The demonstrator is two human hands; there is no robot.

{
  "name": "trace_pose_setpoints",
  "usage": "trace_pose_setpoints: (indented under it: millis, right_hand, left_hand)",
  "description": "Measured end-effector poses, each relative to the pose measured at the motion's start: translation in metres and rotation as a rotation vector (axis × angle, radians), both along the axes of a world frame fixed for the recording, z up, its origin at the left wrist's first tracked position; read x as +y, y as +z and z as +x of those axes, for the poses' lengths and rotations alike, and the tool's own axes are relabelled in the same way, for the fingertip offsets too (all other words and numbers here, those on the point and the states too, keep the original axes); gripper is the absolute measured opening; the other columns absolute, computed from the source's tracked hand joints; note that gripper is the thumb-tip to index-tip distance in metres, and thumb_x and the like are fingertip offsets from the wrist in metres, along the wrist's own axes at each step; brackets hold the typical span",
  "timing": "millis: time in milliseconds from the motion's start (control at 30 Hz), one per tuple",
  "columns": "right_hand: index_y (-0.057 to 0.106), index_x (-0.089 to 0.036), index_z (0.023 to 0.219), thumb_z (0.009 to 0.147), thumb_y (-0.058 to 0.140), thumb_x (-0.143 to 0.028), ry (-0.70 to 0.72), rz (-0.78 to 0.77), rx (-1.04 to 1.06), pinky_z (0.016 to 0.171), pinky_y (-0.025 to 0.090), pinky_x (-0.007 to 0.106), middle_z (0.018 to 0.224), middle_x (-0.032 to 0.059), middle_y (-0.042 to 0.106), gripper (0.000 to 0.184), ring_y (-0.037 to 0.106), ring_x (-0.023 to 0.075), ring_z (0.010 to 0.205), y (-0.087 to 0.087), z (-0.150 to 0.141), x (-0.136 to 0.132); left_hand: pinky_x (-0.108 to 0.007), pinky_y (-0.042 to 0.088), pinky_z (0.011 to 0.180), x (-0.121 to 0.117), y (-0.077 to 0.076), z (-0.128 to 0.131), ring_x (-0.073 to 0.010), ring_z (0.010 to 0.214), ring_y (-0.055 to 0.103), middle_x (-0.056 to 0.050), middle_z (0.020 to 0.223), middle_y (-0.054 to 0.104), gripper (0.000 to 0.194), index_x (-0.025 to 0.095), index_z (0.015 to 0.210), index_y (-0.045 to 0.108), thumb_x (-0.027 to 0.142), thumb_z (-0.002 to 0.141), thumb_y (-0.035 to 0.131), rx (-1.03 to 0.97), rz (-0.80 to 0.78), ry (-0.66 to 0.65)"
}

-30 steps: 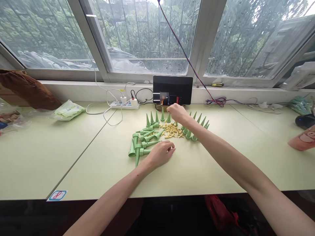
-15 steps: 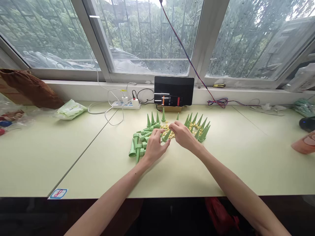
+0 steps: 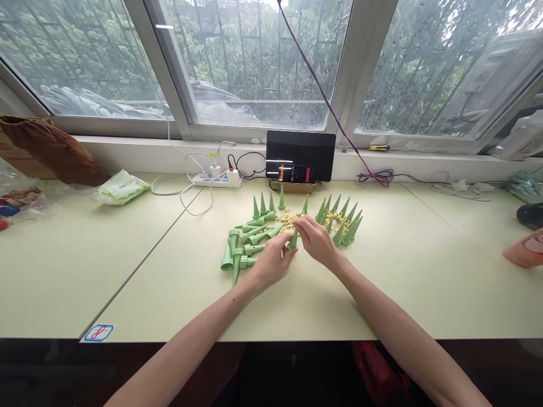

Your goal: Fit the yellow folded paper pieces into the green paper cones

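Note:
My left hand (image 3: 275,261) is closed on the base of a green plastic watering spike (image 3: 293,238), which stands nearly upright with its tip up. At that tip the fingers of my right hand (image 3: 316,240) are pinched together; what they hold, if anything, is hidden. Behind both hands lies a scatter of small yellow plastic pieces (image 3: 287,219). To the left, several green spikes lie in a loose pile (image 3: 237,251). On the right, a group of green spikes (image 3: 348,229) stands tip up around more yellow pieces (image 3: 337,220).
More upright spikes (image 3: 263,204) stand at the back of the work area. Behind them a black tablet (image 3: 300,152) leans on a small stand. A power strip (image 3: 216,181) with cables, a wipes pack (image 3: 123,188) and an orange-pink object (image 3: 526,249) also rest on the table.
My left hand has shifted right and closed around the spike's base. The spike is more upright now. My right fingers stay pinched at its tip.

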State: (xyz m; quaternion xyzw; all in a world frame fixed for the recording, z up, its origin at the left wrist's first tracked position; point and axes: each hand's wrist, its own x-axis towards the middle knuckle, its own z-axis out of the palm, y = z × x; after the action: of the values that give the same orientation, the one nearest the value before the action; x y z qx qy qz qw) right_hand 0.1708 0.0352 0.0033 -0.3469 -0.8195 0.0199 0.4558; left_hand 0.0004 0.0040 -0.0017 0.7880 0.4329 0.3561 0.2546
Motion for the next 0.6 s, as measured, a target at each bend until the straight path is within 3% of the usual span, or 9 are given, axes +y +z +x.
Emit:
trace_pose_setpoints:
  millis: [267, 433, 600]
  right_hand:
    - [0.06, -0.021, 0.102, 0.103, 0.042, -0.027, -0.005, -0.06, 0.076, 0.065, 0.048, 0.026, 0.097, 0.0063, 0.067, 0.019, 0.058, 0.013, 0.064, -0.0076, -0.0038, -0.0017]
    - [0.058, -0.02, 0.093, 0.101, 0.046, -0.028, 0.027, -0.127, 0.157, 0.064, 0.048, 0.026, 0.085, 0.0044, 0.065, 0.017, 0.058, 0.0142, 0.066, -0.0084, -0.0068, -0.0039]
    - [0.056, -0.02, 0.085, 0.1, 0.049, -0.028, 0.04, -0.103, 0.185, 0.06, 0.043, 0.025, 0.076, 0.0017, 0.061, 0.019, 0.054, 0.0135, 0.064, -0.0081, -0.0092, -0.0058]
  left_hand:
    - [-0.025, 0.037, 0.059, 0.0034, -0.0032, -0.0026, -0.0124, 0.064, 0.049, 0.002, 0.076, 0.055, 0.009, 0.02, 0.083, 0.049, 0.011, 0.084, 0.047, 0.014, -0.08, -0.048]
    - [-0.025, 0.038, 0.059, 0.0044, -0.0018, -0.0037, -0.0122, 0.063, 0.05, 0.001, 0.084, 0.06, 0.015, 0.02, 0.093, 0.055, 0.012, 0.086, 0.045, 0.019, -0.132, -0.104]
    - [-0.027, 0.042, 0.062, 0.003, 0.004, -0.0023, -0.0148, 0.068, 0.053, -0.002, 0.088, 0.063, 0.019, 0.019, 0.1, 0.06, 0.014, 0.086, 0.048, 0.04, -0.062, -0.057]
